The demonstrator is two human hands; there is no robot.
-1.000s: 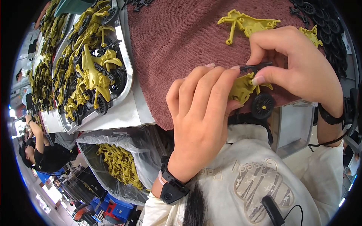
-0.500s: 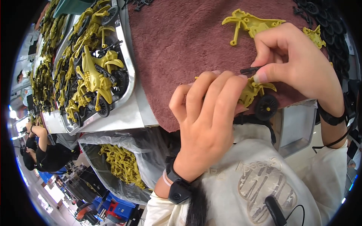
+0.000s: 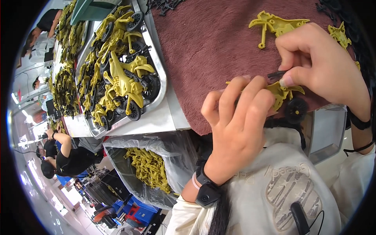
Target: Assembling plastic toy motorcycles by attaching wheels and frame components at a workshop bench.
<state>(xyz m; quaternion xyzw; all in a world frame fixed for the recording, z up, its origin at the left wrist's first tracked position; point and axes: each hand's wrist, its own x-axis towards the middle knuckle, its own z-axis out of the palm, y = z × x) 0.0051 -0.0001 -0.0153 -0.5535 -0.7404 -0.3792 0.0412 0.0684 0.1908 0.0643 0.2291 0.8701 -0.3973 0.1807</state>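
Observation:
Over the near edge of the towel, my left hand (image 3: 239, 125) is closed around a yellow toy motorcycle body (image 3: 281, 95), covering much of it. A black spoked wheel (image 3: 296, 110) sits at its right end. From the right, my right hand (image 3: 313, 58) pinches a small dark part (image 3: 276, 74) between thumb and forefinger, against the top of the body. Exactly how that part meets the body is hidden by my fingers. Beyond my right hand lies a yellow half shell (image 3: 274, 26) with a peg, and farther right another yellow piece (image 3: 340, 35).
A metal tray (image 3: 161, 74) on the left is heaped with yellow and black toy motorcycles (image 3: 123, 80). Below it stands a plastic-lined bin (image 3: 176, 156) of yellow parts. Small black parts (image 3: 166, 4) lie on the brown towel (image 3: 203, 43). Other people work at far left.
The whole view has shifted, so the scene sits farther right in it. Both hands keep nearly the same hold on the toy body and the dark part.

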